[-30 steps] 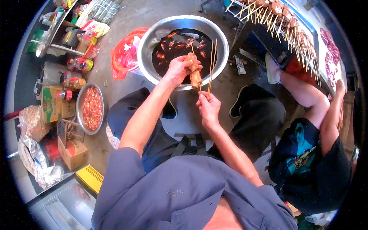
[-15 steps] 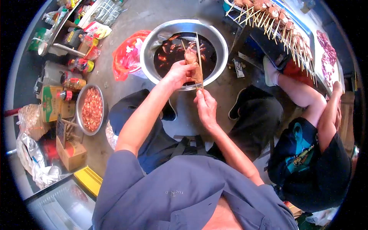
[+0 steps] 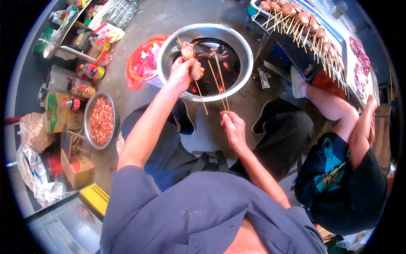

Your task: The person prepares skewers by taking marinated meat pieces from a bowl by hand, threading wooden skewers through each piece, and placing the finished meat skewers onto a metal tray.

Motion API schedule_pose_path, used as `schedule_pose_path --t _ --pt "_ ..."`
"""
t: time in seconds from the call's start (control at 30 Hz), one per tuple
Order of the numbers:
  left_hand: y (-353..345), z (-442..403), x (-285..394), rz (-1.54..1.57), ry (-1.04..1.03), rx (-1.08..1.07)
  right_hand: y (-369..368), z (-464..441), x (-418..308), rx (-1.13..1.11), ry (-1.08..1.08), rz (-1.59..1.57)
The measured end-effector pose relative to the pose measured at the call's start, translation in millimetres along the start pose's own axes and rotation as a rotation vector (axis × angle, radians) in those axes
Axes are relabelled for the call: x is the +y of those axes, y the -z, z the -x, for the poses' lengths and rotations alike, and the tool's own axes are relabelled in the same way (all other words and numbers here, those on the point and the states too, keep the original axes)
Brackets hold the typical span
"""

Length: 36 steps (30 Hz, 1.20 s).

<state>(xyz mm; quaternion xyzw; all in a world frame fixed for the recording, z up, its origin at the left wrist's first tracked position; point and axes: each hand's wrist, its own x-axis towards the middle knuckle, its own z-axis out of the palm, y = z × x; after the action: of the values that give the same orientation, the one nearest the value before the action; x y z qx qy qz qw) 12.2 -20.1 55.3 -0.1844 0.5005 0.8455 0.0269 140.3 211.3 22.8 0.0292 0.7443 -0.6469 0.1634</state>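
My left hand [image 3: 181, 75] is closed around a skewer of meat [image 3: 188, 51] at the near left side of a large metal basin [image 3: 161, 63]. Pieces of pinkish-brown meat sit on this thin stick, and its bare lower end points down past the rim. In the basin is dark liquid [image 3: 203, 82] with reddish pieces floating at the far side. My right hand [image 3: 233, 127], below the near rim, grips a pair of thin wooden chopsticks [image 3: 220, 80]. Their far ends stand apart over the liquid, with nothing between them.
Left lies a bowl of chopped reddish food [image 3: 101, 120], near bottles [image 3: 90, 71] and boxes. A red plastic bag [image 3: 141, 63] touches the basin's left side. At upper right, a tray [image 3: 264, 21] holds many meat skewers [image 3: 315, 31]. Another person's bare leg [image 3: 332, 101] is at right.
My left hand has moved left and slightly up with the meat skewer, away from the chopsticks. The chopsticks have spread apart, and my right hand has shifted slightly down and right.
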Motion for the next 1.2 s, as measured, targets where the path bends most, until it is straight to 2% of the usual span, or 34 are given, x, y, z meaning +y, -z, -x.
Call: schedule_pose_path --t 0.1,0.23,0.3,0.53,0.87,0.97,1.2 --pt "0.5 -1.9 -6.1 0.131 0.000 0.008 0.2 2.7 -0.4 0.008 -0.014 -0.007" --pt "1.6 -5.0 -9.9 0.142 0.005 -0.004 3.1 5.2 0.0 -0.018 -0.035 0.037" --pt "5.4 -8.4 -11.3 0.195 0.033 -0.077 3.4 5.6 2.6 -0.015 -0.027 0.035" --pt "2.0 -7.0 -4.2 0.168 0.018 -0.004 5.9 7.0 1.1 -0.048 -0.045 0.032" --pt "2.3 -12.2 0.3 0.076 -0.058 -0.016 10.8 6.1 3.8 -0.101 -0.055 0.018" --pt "3.0 -15.6 1.4 0.179 -0.073 -0.066 11.9 5.7 3.2 -0.109 -0.074 0.025" --pt "-1.9 -14.7 4.1 0.119 -0.102 -0.046 11.6 4.9 7.2 -0.136 -0.059 -0.019"
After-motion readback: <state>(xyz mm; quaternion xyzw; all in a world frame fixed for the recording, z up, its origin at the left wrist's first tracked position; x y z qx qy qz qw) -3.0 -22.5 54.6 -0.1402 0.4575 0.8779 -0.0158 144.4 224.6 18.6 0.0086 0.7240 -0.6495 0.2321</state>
